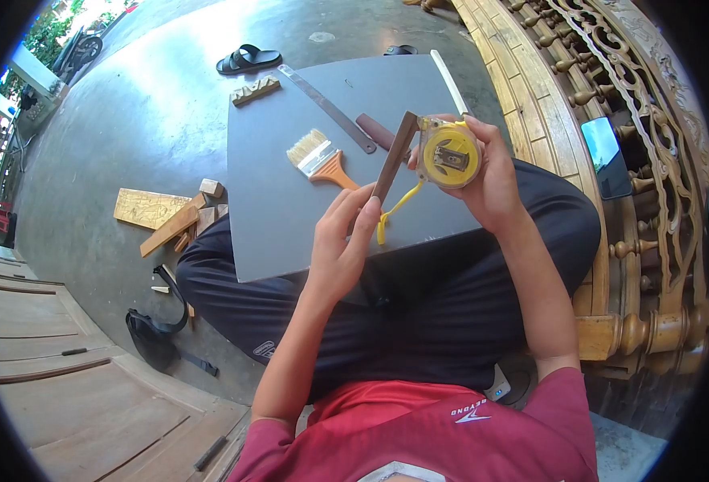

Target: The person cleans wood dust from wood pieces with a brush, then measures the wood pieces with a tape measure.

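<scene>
My left hand (345, 237) pinches the lower end of a dark brown wood strip (395, 159), which stands tilted above the grey board (266, 209). My right hand (495, 181) is wrapped round a clear and yellow tape measure (450, 155), held against the strip's upper end. A yellow strap (403, 202) hangs from the tape measure. Behind the hands, a brush (322, 159) with an orange handle, a flat metal blade (330, 110) and a brown handle (374, 131), partly hidden by the strip, lie on the board.
A carved wood piece (255, 91) and a pale stick (448, 80) lie at the board's far edge. Wood offcuts (152, 210) and a black bag (152, 339) are on the floor at left. A sandal (248, 59) lies beyond. A phone (606, 158) rests on the wooden bench at right.
</scene>
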`<state>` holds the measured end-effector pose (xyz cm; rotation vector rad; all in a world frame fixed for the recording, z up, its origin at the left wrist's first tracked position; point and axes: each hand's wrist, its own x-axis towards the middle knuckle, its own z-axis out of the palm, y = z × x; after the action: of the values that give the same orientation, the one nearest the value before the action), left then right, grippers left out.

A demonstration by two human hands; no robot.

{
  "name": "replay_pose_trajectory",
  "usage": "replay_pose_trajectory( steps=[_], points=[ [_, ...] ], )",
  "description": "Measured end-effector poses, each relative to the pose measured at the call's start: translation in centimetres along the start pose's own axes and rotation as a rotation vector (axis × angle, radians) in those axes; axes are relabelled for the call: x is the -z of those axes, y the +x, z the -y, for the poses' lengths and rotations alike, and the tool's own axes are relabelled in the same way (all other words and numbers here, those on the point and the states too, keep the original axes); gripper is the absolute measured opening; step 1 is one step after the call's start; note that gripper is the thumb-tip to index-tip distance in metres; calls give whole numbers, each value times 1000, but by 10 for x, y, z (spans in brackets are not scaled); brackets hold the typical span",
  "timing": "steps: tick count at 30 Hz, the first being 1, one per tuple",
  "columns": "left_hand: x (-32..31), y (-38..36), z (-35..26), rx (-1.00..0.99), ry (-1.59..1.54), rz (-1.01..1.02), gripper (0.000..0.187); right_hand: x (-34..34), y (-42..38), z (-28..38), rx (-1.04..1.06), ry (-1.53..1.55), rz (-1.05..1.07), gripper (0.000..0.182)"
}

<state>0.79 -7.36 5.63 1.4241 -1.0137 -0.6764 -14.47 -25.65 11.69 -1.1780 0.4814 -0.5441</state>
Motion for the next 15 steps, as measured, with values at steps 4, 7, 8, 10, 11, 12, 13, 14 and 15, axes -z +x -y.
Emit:
replay_pose_trajectory(
  steps=[4, 7, 8, 10, 11, 12, 13, 14, 15],
  points=[
    [-2, -1, -2, -17, -10, -46, 38, -9, -1, -7, -16, -17, 9, 55],
    [-12, 3, 4, -154, 0, -193, 41, -20, -7, -19, -90, -39, 57, 53],
    [-14, 6, 6, -219, 19, -261, 43, -27, -10, -24, -124, -53, 80, 52],
    [-14, 11, 5, -161, -167, -317, 45, -46, -16, -26, -170, -72, 147, 50],
    [-11, 12, 4, -134, -257, -341, 45, -43, -16, -32, -181, -133, 240, 50],
    [-7, 12, 3, -91, -366, -351, 44, -46, -16, -34, -190, -194, 332, 50],
    [-2, 12, 1, -48, -477, -358, 43, -54, -20, -29, -238, -235, 330, 48],
    [1, 13, 0, -7, -589, -362, 42, -56, -21, -35, -243, -263, 355, 48],
    [4, 14, -4, -18, -628, -337, 43, -58, -21, -41, -247, -293, 378, 48]
  ],
)
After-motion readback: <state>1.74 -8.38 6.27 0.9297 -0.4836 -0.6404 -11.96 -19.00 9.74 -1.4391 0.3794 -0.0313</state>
